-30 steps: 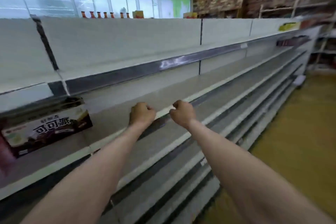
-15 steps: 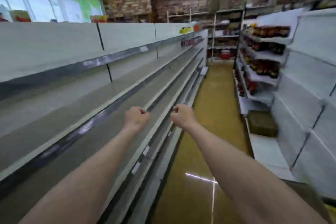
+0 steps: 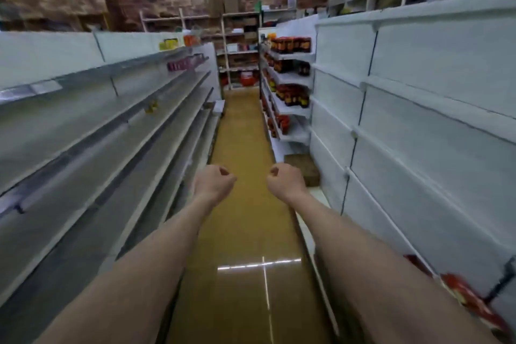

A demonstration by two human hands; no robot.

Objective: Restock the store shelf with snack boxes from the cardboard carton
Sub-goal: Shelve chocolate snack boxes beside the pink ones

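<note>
Both arms stretch out ahead over the aisle floor. My left hand (image 3: 214, 182) is curled into a fist and holds nothing. My right hand (image 3: 282, 180) is also a closed fist with nothing in it, a short gap apart from the left. The long grey store shelf (image 3: 92, 148) runs along the left, its tiers bare near me. A brown cardboard carton (image 3: 303, 166) sits on the floor by the right-hand shelving, just beyond my right hand. No snack box is in sight near the hands.
A yellow-brown aisle floor (image 3: 240, 131) leads to wooden racks at the far brick wall. White panelled shelving (image 3: 418, 120) lines the right side. Dark bottles (image 3: 290, 45) fill a shelf unit further down on the right. Red packets (image 3: 469, 296) lie low at the right edge.
The view has swung right from the left shelf to face down the aisle. The brown snack box on the shelf has left the view. Both fists stay closed and side by side.
</note>
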